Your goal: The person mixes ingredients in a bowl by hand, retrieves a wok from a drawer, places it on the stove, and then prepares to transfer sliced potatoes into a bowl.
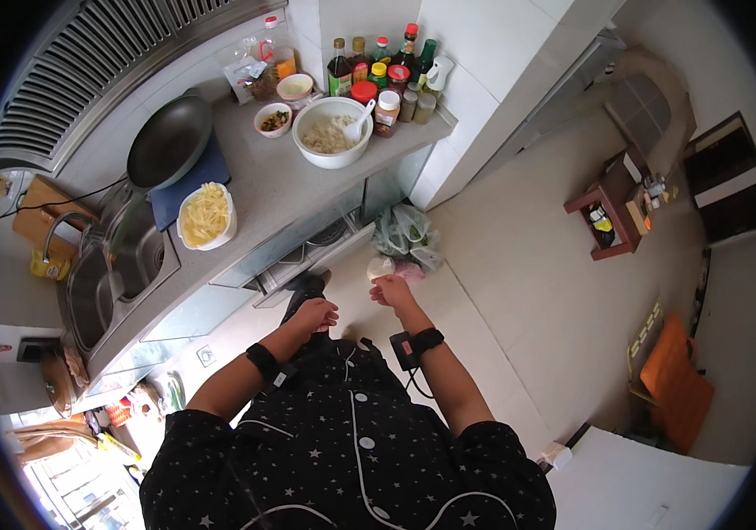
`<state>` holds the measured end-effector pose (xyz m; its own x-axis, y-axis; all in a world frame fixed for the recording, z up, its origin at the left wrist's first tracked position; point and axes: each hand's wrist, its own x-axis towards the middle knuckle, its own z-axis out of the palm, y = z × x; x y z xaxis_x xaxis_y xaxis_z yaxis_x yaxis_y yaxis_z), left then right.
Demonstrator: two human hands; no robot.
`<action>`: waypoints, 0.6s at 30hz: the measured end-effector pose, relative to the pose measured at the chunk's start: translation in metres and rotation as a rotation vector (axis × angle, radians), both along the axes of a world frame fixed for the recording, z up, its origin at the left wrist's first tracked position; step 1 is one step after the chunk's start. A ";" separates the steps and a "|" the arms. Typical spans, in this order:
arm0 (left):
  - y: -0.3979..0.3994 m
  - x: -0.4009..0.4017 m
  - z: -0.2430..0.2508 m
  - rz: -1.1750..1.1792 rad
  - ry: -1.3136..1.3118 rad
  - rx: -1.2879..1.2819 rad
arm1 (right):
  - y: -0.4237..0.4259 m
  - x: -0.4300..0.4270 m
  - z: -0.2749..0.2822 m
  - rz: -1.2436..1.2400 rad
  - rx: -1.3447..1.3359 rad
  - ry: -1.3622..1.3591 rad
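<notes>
My left hand (317, 315) hangs in front of my body, fingers loosely curled, with nothing seen in it. Below and beyond it, a pull-out drawer (315, 260) with a metal rack inside stands out from the base cabinet, near my foot. My right hand (393, 293) is raised to the right of the drawer, its fingers bent inward. Just past its fingertips appears a pale round thing (380, 267), seemingly on the floor; whether the fingers touch it I cannot tell. Behind that lie plastic bags (408, 232) with green contents and a pink bag (410, 270).
The grey countertop (265, 175) bears a container of cut potato strips (206, 217), a bowl of rice (330, 139) with a white spoon, a small bowl (273, 120), a frying pan (171, 140) and several sauce bottles (378, 69). A double sink (113, 271) is at left.
</notes>
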<state>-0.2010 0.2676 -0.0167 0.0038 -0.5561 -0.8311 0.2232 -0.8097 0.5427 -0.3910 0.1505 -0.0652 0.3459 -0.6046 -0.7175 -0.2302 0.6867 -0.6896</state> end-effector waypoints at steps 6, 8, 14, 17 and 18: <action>-0.006 0.008 -0.005 0.052 0.003 -0.031 | -0.012 0.010 -0.008 0.089 -0.001 0.015; -0.006 0.015 -0.008 0.087 -0.004 -0.024 | -0.013 0.018 -0.008 0.107 0.000 0.022; -0.004 0.043 -0.019 0.222 0.005 0.026 | -0.023 0.051 -0.024 0.194 0.007 0.066; -0.001 0.069 -0.039 0.327 0.009 0.069 | -0.027 0.079 -0.031 0.237 0.003 0.069; 0.001 0.080 -0.050 0.387 0.012 0.091 | -0.029 0.091 -0.034 0.245 0.034 0.056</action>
